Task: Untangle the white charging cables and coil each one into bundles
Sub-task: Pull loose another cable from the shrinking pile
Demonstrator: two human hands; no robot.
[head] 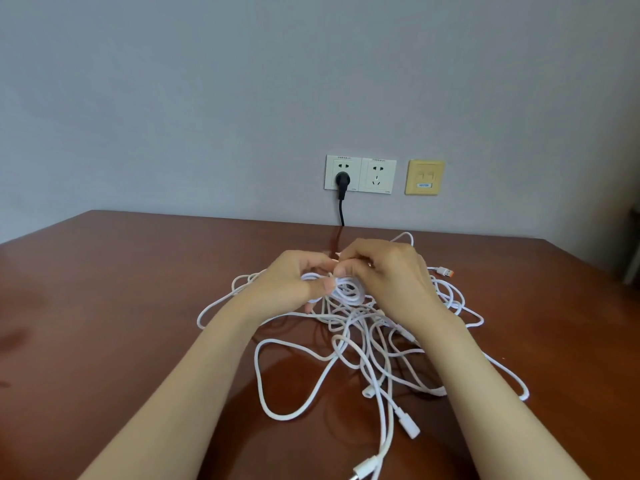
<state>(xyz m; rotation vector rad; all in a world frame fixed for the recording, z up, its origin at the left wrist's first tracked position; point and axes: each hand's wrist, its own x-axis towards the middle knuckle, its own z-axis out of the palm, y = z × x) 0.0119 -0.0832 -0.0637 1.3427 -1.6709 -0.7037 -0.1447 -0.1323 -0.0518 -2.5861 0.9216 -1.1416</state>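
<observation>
My left hand (298,282): it holds a small round coil of white cable (349,289), the thumb pressed on it.
My right hand (384,271): its fingertips pinch the top of this coil.
Tangle of loose white charging cables (363,344): it lies under my hands on the glossy brown wooden table (121,306).
Grey wall: a black plug (342,180) sits in the left white socket.
</observation>
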